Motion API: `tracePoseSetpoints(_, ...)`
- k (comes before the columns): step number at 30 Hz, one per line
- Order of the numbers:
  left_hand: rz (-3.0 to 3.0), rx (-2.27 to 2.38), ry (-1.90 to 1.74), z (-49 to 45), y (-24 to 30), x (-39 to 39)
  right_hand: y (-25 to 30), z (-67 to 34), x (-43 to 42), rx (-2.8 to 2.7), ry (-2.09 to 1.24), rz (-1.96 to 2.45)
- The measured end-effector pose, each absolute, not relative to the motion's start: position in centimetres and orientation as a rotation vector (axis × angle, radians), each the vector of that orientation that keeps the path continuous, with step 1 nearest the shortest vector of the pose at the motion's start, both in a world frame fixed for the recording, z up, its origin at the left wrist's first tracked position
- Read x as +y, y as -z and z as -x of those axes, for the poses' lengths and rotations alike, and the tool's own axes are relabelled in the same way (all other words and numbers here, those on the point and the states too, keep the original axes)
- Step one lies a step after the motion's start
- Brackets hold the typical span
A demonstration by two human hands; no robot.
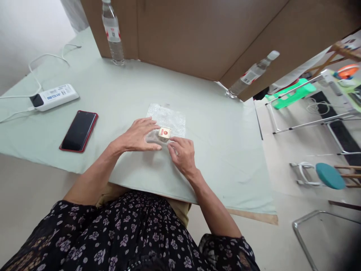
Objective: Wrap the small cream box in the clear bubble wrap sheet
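The small box (164, 133), cream with a red mark on top, is sitting on the near edge of a clear bubble-wrap sheet (169, 117), mid-tabletop and between your two hands. Your left hand (137, 136) is lying flat with its grip apart, fingers spread and pressing the film down at the box's left side. Your right hand (182, 152) is touching the box's near right corner with bent fingers. I cannot tell whether that grip is pinching the film or only resting on it.

You seem to be tucking the sheet's near edge around the box, while most of the sheet is lying flat beyond it. The next move calls for pinning the box with one hand while the other is drawing film over it, snug and square.

On the pale green tabletop (220, 150), a red-cased phone (79, 131) is lying to the left, with a white power strip (55, 97) beyond it. A water bottle (113, 34) is standing at the far edge and a second bottle (251, 75) at the far right.
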State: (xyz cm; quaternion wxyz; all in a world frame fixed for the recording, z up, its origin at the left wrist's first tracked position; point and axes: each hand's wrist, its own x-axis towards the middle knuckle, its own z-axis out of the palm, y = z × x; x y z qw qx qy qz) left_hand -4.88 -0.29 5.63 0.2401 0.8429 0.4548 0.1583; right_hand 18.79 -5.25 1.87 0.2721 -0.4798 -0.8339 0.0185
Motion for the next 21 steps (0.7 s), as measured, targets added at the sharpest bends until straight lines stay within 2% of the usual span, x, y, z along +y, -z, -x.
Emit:
tracePoseSetpoints(4,-2.255,1.383,-0.569,3.4,-5.3,-0.6,-2.4,-19.1,-2.3,-2.043,-0.326,1.336)
tracePoseSetpoints(11,-1.644,1.469,-0.821,0.8,-3.7,1.1,-0.5,-18.4,0.8,-1.682,-0.762,1.322)
tracePoseSetpoints(21,-1.477,1.381,-0.981,0.1,-2.4,1.3,0.6,-17.6,0.0,-1.581,-0.724,1.311)
